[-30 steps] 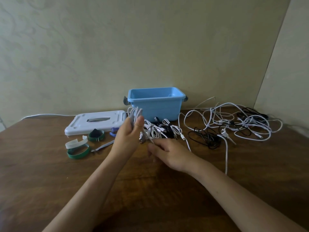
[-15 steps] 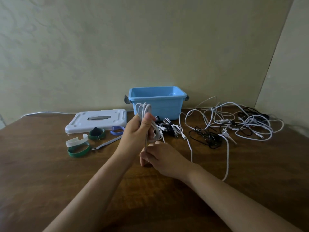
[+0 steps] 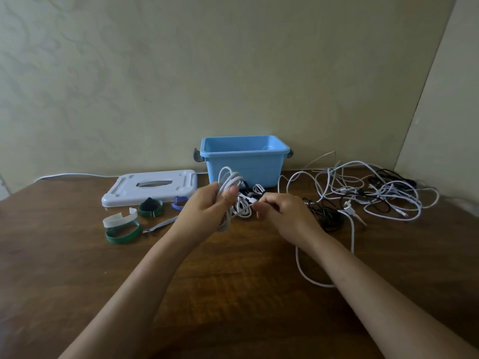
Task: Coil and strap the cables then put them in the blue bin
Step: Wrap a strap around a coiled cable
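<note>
1. The left hand [image 3: 207, 208] gripped a coiled white cable [image 3: 228, 185] above the desk [image 3: 77, 268].
2. The right hand [image 3: 282, 216] pinched the cable's end.
3. The blue bin [image 3: 246, 164] stood just behind, with loose cables [image 3: 363, 193] to its right.

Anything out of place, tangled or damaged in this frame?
No damage shows. The only mess is the tangled pile of loose cables right of the blue bin, expected for this task. The bin's white lid lies flat beside it. The left hand holds a white coil.
</note>
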